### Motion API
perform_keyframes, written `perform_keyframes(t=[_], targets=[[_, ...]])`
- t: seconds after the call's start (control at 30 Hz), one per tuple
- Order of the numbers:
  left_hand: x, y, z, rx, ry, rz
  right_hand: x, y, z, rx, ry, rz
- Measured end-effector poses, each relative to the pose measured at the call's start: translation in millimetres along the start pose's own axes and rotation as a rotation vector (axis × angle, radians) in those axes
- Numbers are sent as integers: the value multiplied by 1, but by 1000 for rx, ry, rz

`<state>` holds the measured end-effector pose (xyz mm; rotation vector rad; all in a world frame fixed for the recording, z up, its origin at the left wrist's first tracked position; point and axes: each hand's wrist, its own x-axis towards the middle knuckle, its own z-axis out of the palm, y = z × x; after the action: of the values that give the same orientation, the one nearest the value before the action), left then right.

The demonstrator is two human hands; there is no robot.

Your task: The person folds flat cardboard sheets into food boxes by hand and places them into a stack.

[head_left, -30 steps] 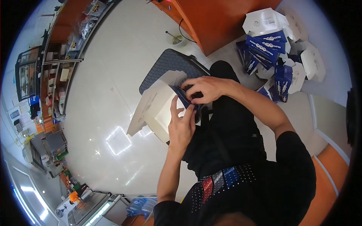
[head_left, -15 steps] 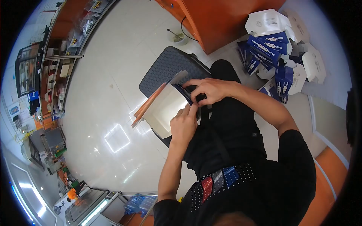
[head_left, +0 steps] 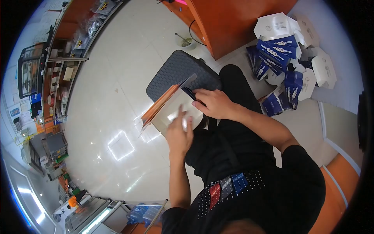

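A partly folded cardboard box [head_left: 159, 120], pale inside, lies over the near part of a dark woven-pattern stool [head_left: 165, 74]. Its lid panel stands up on the left, seen nearly edge-on with an orange tint. My right hand [head_left: 213, 103] grips the dark blue side wall at the box's far right, thumb on the inner side and fingers behind. Over the box's near side hovers my left hand [head_left: 180, 130], slightly blurred, fingers apart and holding nothing.
Blue and white folded boxes [head_left: 276, 54] are piled on the floor at the right, beside an orange cabinet [head_left: 226, 23]. A small tub [head_left: 187, 43] stands near the cabinet. Shelves [head_left: 66, 58] line the left; large bottles [head_left: 142, 212] sit at the bottom.
My left hand has let go of the box's blue side and moved left and down, its fingers spreading. The lid panel has swung to nearly edge-on. My right hand stays at the side wall.
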<state>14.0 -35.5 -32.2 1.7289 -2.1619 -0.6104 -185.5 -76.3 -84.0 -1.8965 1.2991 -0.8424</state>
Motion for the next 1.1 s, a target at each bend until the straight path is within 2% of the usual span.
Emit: perform_keyframes(t=[0.07,0.17,0.23,0.27,0.47,0.53,0.63,0.77,0.87,0.93,1.0,1.07,1.1], targets=[[-11,-19,3,187,341,-65,-1,0,8,-75,24,-37],[-21,-35,8,339,532,-285,-1,0,17,-140,59,-122],[-21,-42,10,190,583,-346,-2,8,24,-164,163,-249],[-20,-44,11,113,610,-374,-2,10,23,-157,128,-222],[-6,-52,10,113,650,-329,7,-8,8,-192,40,-54],[-5,-48,8,67,627,-383,16,-26,5,-259,55,64],[-4,-48,9,-2,623,-426,26,-22,23,-319,66,109],[-3,-43,11,-60,624,-488,29,-23,31,-337,70,87],[-5,-56,24,116,689,-373,27,-18,26,-313,74,74],[-7,-53,23,69,659,-445,25,-9,32,-337,135,69],[-7,-53,24,46,670,-431,24,-5,27,-319,106,53],[-5,-48,17,-6,649,-476,20,-5,14,-171,106,50],[-6,-42,15,-81,628,-518,19,-2,-4,-143,158,149]])
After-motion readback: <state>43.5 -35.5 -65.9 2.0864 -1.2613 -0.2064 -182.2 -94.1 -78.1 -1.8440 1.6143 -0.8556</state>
